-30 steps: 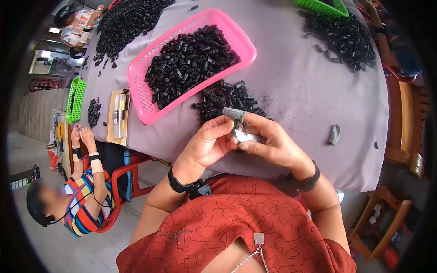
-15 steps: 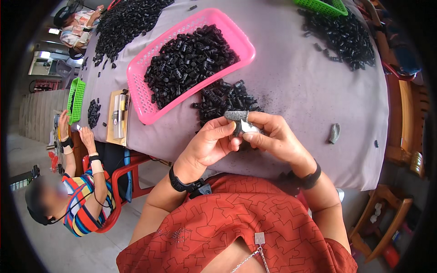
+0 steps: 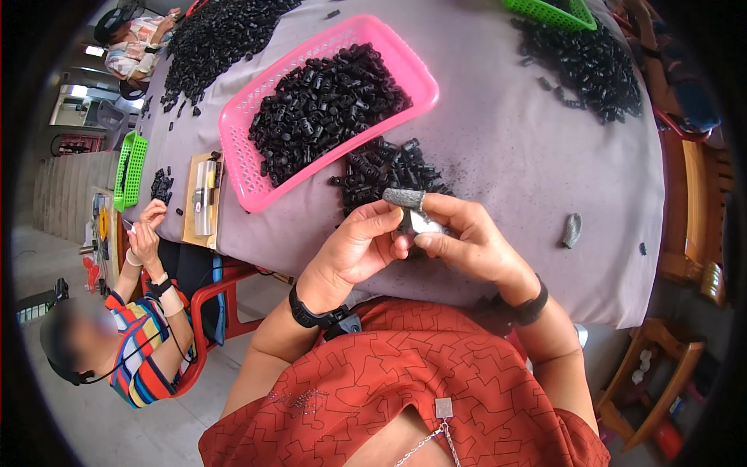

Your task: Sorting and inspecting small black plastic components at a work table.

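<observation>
A small black plastic part point(image 3: 404, 223), mostly hidden by fingers, is above the table point(image 3: 498, 101), close to the middle of its near edge. The left hand point(image 3: 354, 243) grips it between thumb and fingertips, while the right hand point(image 3: 471, 240) pinches a shiny silver piece point(image 3: 425, 224) right against it; the exact kind of that piece is too covered to tell. A grey fabric finger sleeve point(image 3: 404, 198) covers the right index finger, which reaches across toward the left fingertips. Just beyond the hands lies a loose heap of black parts point(image 3: 393, 167), touching or nearly touching the lower long side of a pink perforated basket point(image 3: 243, 173). The basket sits tilted across the table and holds many more black pieces point(image 3: 331, 105). Toward the table's right edge a second grey sleeve point(image 3: 573, 230) lies alone, with a tiny dark bit point(image 3: 643, 249) nearer that edge. Along the left edge are a board with a clear tube point(image 3: 204, 198), a small black cluster point(image 3: 161, 185) and a narrow green basket point(image 3: 132, 167). There a co-worker in a striped shirt point(image 3: 148, 350) sits on a red chair point(image 3: 204, 327), hands close together. A big black mound point(image 3: 214, 54) spreads near the far left corner; another dark pile point(image 3: 587, 74) lies toward the far right corner, beside a green tray point(image 3: 554, 14).
</observation>
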`<move>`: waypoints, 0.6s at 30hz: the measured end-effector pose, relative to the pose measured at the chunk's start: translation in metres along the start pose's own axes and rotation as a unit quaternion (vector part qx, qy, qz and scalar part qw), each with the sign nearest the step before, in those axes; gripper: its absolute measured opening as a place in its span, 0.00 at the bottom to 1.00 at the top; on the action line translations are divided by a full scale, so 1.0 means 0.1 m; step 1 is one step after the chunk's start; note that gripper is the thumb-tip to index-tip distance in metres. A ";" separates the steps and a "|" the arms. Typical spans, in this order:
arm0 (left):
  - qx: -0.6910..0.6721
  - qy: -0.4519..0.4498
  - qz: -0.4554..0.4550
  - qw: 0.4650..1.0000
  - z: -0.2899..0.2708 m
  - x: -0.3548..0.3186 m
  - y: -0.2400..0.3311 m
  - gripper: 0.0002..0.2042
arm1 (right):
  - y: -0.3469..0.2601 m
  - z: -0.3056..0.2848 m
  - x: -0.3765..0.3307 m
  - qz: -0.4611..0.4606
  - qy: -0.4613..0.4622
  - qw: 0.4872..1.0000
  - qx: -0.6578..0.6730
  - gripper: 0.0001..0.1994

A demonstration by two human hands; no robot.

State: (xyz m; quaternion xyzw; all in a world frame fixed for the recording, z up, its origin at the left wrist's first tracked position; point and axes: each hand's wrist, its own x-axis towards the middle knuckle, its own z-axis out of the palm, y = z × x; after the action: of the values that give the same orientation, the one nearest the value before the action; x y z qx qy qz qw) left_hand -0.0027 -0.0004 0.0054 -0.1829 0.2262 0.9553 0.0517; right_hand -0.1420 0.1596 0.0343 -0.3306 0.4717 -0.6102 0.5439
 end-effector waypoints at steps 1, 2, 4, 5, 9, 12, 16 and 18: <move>0.015 0.007 0.011 1.000 0.01 -0.01 0.02 0.09 | 0.00 0.00 0.00 0.000 -0.001 1.000 -0.001 0.23; 0.030 0.014 0.022 0.999 0.03 -0.01 0.04 0.09 | -0.01 -0.01 -0.01 0.006 0.023 1.000 0.013 0.22; 0.063 0.002 0.118 0.991 0.04 -0.08 0.22 0.10 | 0.04 -0.05 -0.01 0.021 0.055 0.998 0.025 0.20; 0.084 0.002 0.177 0.981 0.03 -0.11 0.37 0.10 | 0.05 -0.05 -0.02 0.020 0.054 0.998 0.025 0.20; 0.287 0.161 0.426 0.843 -0.01 -0.31 0.96 0.14 | 0.04 -0.03 -0.01 0.010 0.063 0.998 0.010 0.19; 0.424 0.294 0.499 0.696 0.05 -0.41 1.01 0.14 | 0.08 -0.02 0.00 0.010 0.060 0.998 -0.008 0.18; 0.470 0.237 0.394 0.753 -0.02 -0.58 0.74 0.08 | 0.05 0.00 0.01 0.010 0.073 0.997 -0.005 0.15; 0.527 0.254 0.306 0.751 -0.12 -0.61 0.56 0.08 | 0.08 -0.03 0.00 0.012 0.073 0.997 -0.014 0.14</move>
State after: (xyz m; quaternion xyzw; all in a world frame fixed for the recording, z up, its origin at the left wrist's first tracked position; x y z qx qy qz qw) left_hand 0.0476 -0.0565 0.0413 -0.2836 0.7424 0.5677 -0.2148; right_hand -0.1421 0.1601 0.0261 -0.2871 0.5224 -0.6196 0.5107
